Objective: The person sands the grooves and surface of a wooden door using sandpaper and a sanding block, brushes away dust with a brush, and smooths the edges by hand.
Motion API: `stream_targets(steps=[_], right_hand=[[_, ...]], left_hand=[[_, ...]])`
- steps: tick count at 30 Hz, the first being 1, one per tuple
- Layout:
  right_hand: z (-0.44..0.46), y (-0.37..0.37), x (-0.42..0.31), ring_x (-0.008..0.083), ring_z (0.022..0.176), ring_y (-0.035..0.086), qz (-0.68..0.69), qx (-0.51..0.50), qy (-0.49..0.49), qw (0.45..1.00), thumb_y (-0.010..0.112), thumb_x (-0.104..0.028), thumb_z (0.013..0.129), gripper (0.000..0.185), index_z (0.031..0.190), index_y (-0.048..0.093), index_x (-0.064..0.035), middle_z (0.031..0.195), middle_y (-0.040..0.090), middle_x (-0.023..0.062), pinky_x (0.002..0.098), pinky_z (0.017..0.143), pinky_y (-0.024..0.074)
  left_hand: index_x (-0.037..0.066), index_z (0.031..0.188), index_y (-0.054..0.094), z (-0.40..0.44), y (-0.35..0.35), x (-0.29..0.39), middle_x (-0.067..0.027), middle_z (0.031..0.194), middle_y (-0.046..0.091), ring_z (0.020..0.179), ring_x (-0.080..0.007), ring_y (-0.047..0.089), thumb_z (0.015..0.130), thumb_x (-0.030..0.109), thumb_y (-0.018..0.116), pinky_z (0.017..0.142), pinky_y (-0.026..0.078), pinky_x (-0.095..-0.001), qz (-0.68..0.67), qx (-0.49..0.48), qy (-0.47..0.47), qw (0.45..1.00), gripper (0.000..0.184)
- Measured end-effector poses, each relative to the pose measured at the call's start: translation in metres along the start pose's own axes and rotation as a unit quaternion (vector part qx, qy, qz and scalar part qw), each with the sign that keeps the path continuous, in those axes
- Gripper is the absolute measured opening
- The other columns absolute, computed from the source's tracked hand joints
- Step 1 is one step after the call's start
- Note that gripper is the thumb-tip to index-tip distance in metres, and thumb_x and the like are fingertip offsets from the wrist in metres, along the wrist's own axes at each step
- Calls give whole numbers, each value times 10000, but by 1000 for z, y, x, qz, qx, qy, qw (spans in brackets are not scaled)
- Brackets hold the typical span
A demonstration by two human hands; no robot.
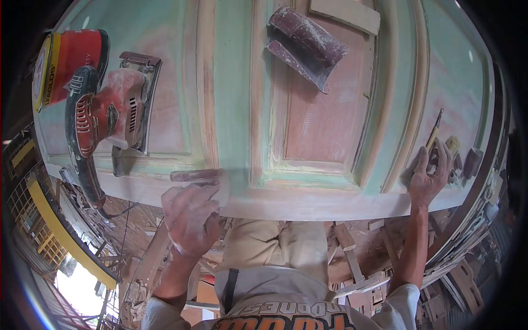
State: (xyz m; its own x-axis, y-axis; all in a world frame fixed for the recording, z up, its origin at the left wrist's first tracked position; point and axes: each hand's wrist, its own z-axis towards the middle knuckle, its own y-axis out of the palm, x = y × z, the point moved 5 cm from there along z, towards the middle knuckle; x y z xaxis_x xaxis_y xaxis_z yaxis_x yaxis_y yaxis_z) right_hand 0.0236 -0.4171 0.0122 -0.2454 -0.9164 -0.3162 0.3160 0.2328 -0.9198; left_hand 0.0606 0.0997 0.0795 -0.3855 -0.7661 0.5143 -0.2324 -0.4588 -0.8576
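Room: cluttered workshop; bright opening (82, 291) low left, yellow curved band (69, 234) and metal grid (49, 242) by it.
Surface: panelled wood door (236, 110), flat, patchy green and pinkish tan, raised mouldings, whitish near edge. Spans most of the view; carries everything below except the wood pieces.
Wood pieces: loose scraps (346, 247) under the near edge; stacked lengths (462, 280) at right.
Sander: red/black, dusty power sander (118, 102), left side, handle end past the near edge.
Curled sheets: maroon, worn, probably abrasive (308, 38), on the middle panel.
Can: red, black and yellow (82, 55), far left, just beside sander.
Strip: pale wood (346, 15), far edge, near the curled sheets.
Left hand: dusty, blurred (192, 212), at the near edge; grip curled, can't tell if it has hold of the bar.
Right hand: near right corner (432, 170); grip bent over small items, contact hidden, can't tell if grasping.
Bar: brown, narrow (195, 175), right at left fingertips.
Block: dark, small (473, 163), just right of right hand.
Thin tool: pointed, brush or pencil (435, 129), at right fingertips.
Tuft: yellowish (452, 144), beside right fingers.
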Motion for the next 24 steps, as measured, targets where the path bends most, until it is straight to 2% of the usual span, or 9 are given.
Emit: stream_targets(steps=[4, 6, 10, 15, 21, 24], right_hand=[[2, 0, -6, 229, 1099, 658, 4, 3, -11, 1000, 794, -119, 1053, 392, 1428, 725, -27, 1295, 706, 98, 380, 949, 528], [-1, 1, 2, 189, 1008, 628, 15, -23, 50, 998, 784, -121, 1062, 383, 1428, 724, -27, 1222, 685, 70, 358, 896, 512], [-1, 3, 4, 161, 935, 587, -8, -27, 42, 999, 769, -81, 1058, 368, 1414, 718, -5, 1164, 660, 54, 335, 857, 500], [0, 4, 1, 153, 911, 570, 3, -18, 29, 999, 763, -58, 1052, 361, 1405, 719, 1, 1130, 651, 49, 324, 838, 490], [3, 2, -2, 144, 896, 562, -8, -22, 27, 999, 762, -46, 1048, 364, 1407, 721, 0, 1108, 641, 45, 313, 816, 483], [2, 3, 1, 148, 897, 562, -13, -21, 26, 999, 761, -46, 1045, 369, 1410, 721, -6, 1112, 644, 49, 322, 817, 485]], left_hand=[[113, 1066, 658, -3, 19, -16, -109, 1187, 805, 1125, -359, 724, 800, -93, 721, 1062, 475, -588, 48, 5, 37, 998, 342], [135, 1085, 665, -6, 27, -22, -96, 1212, 784, 1109, -352, 721, 783, -98, 713, 1039, 488, -610, 70, 36, 66, 995, 385], [153, 1088, 660, -15, 38, -37, -80, 1220, 755, 1113, -354, 712, 773, -108, 711, 1025, 503, -619, 16, 40, 51, 998, 413], [157, 1077, 643, -18, 44, -40, -67, 1149, 718, 1109, -350, 698, 764, -96, 737, 1007, 526, -612, -3, 64, 51, 997, 413], [148, 1087, 646, -22, 46, -42, -72, 1163, 704, 1057, -348, 687, 763, -55, 771, 947, 515, -590, 16, 69, 52, 996, 401], [143, 1109, 647, -18, 47, -42, -78, 1181, 702, 1040, -351, 681, 740, -67, 738, 946, 503, -588, 19, 82, 67, 994, 435]])
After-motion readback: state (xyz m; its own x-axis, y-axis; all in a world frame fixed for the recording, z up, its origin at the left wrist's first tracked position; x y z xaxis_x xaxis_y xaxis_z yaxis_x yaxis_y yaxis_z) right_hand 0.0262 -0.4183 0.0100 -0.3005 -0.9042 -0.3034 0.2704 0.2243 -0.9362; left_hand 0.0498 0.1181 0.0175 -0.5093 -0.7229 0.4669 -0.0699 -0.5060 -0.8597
